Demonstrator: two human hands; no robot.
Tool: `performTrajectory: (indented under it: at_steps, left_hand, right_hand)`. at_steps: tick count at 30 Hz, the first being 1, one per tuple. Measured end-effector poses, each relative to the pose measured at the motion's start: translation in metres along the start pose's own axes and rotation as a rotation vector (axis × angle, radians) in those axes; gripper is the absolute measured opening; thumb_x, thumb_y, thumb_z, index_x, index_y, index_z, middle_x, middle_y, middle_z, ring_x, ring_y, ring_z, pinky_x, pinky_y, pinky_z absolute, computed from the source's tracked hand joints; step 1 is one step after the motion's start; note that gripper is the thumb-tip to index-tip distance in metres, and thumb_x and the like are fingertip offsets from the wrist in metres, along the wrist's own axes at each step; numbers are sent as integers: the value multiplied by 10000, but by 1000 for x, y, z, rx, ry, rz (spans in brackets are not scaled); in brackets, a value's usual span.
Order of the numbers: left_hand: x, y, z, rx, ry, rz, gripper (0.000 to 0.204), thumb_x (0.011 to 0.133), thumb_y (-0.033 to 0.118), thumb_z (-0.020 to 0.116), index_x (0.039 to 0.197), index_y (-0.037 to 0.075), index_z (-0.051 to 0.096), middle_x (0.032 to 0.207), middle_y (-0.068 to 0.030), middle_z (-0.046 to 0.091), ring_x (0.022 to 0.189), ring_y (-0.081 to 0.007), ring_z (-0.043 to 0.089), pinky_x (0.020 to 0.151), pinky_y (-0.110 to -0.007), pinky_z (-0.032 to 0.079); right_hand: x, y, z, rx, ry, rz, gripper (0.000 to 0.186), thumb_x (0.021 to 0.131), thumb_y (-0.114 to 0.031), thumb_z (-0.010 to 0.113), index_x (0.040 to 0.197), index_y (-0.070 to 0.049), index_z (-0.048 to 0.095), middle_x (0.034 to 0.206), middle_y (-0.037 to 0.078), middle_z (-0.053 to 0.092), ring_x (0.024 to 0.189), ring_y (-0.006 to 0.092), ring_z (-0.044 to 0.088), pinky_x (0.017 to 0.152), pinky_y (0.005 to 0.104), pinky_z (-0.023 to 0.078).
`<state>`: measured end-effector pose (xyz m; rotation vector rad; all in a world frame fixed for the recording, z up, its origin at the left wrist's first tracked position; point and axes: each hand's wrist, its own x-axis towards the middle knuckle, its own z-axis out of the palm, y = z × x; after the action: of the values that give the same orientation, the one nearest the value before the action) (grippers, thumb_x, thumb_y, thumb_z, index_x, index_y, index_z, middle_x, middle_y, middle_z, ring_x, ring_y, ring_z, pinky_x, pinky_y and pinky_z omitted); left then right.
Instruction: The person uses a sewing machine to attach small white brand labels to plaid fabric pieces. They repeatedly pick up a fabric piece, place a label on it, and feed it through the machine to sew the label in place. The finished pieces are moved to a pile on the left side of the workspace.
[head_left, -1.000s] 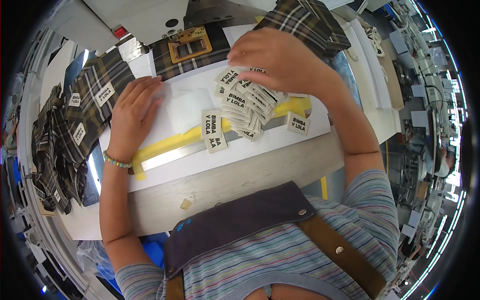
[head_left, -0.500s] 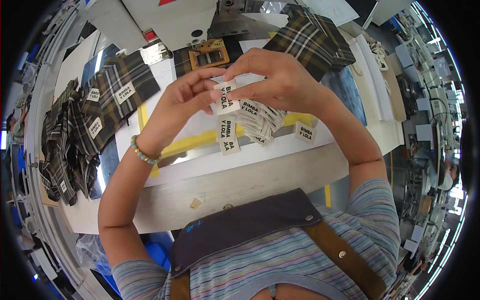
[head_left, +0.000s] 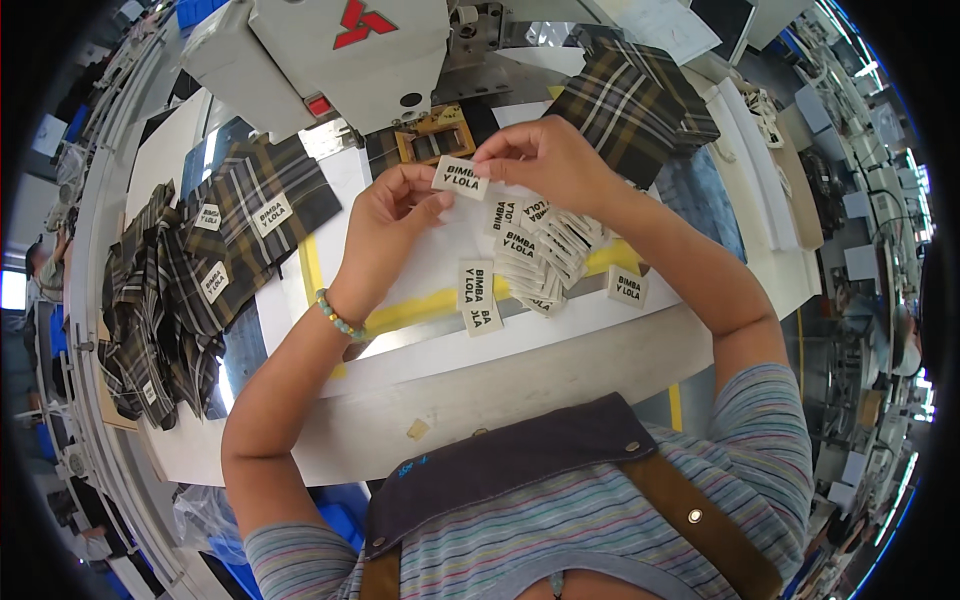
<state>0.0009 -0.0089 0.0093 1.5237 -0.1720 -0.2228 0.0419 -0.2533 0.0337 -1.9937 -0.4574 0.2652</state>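
My left hand (head_left: 398, 215) is at the left edge of a white printed label (head_left: 460, 178), its fingers curled round behind it and thumb just below. My right hand (head_left: 535, 158) pinches the label's right side, holding it level above the white work sheet (head_left: 380, 290). Below my right hand lies an overlapping pile of similar labels (head_left: 535, 255), with a loose one (head_left: 627, 287) to its right. A yellow metal frame (head_left: 433, 135) sits on dark fabric behind my hands, beneath a white machine head (head_left: 310, 55).
Rumpled plaid fabric pieces (head_left: 190, 310) bearing white labels lie at the left; a stack of folded plaid fabric (head_left: 650, 100) is at the back right. Yellow tape (head_left: 390, 310) runs across the sheet. A blue plastic item (head_left: 340, 515) is under the table edge. People work at the far left.
My right hand has lifted a label from the pile. My left hand has moved right to meet it, and the label has turned from upright to level. The view has shifted.
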Motion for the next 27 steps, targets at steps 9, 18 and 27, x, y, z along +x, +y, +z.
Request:
performTrajectory:
  at_steps: [9,18,27]
  left_hand:
    - [21,-3,-52,1062,52,615,243,900,67,784,1137,32,740,1105,-108,758,1039,-310,706,880,-398,589]
    - [22,-7,-40,1109,-77,742,400,898,106,814,1281,47,716,1320,-96,741,1288,-340,638,1083,-436,546]
    - [23,-11,-40,1198,-105,676,544,938,162,783,1448,60,624,1452,-125,663,1426,-348,538,1186,-454,464]
  right_hand:
    - [98,22,-16,-359,14,-64,228,902,-218,828,1054,-49,843,901,52,812,835,125,731,801,286,550]
    - [108,32,-11,-336,-65,-156,223,892,-249,850,1035,-78,846,902,36,812,817,127,718,807,295,550]
    - [104,34,-5,-326,-15,-210,188,909,-200,836,1033,-58,845,893,55,815,792,128,727,766,291,560]
